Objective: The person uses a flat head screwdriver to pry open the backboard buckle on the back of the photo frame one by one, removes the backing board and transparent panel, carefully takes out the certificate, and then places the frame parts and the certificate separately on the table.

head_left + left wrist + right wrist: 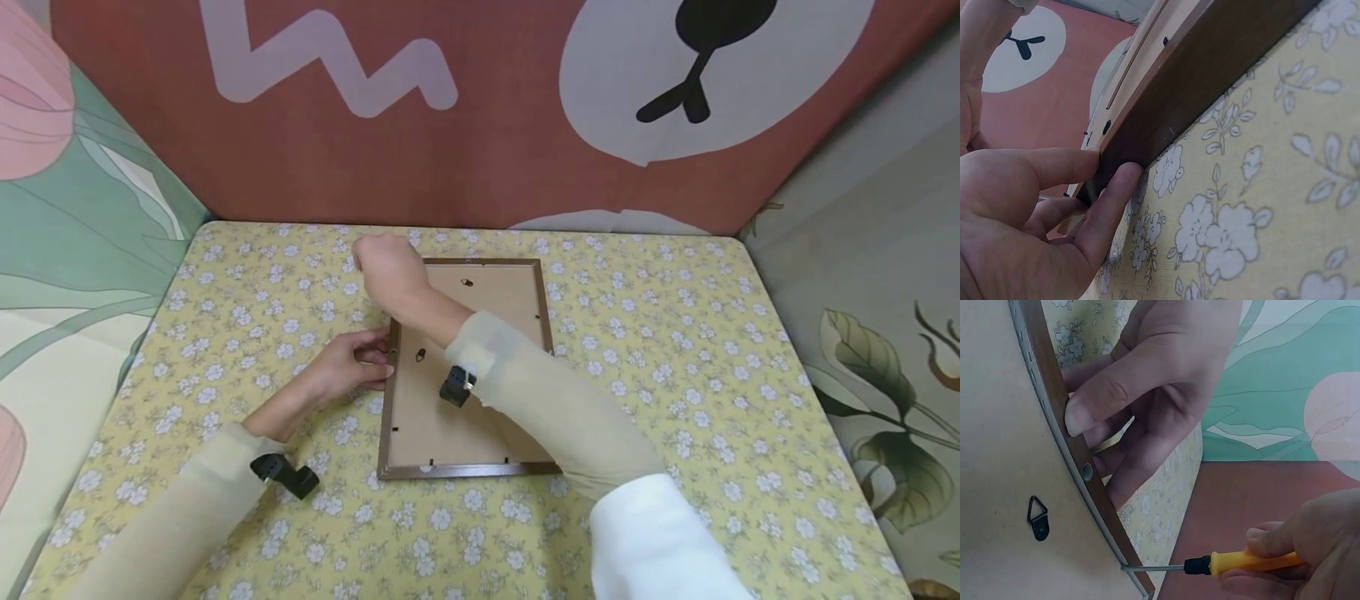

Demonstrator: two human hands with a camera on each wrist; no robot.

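Observation:
A brown picture frame [546,310] lies back side up, its beige backing board [468,417] facing me. At its left side, my left hand [348,362] grips the rim, the thumb [1079,417] on the upper face and fingers against the outer side. My right hand [393,275], over the far left corner, holds a screwdriver [1235,562] with a yellow and black handle. In the right wrist view, the metal shaft [1157,569] reaches the frame's inner edge near that corner. The head view hides the tool behind the hand.
Two black hanging rings [467,282] are fixed on the backing board, and small dark tabs [431,462] dot its edges. A yellow floral cloth [660,350] covers the table. A red printed panel [480,167] stands along the back edge, with patterned panels at both sides.

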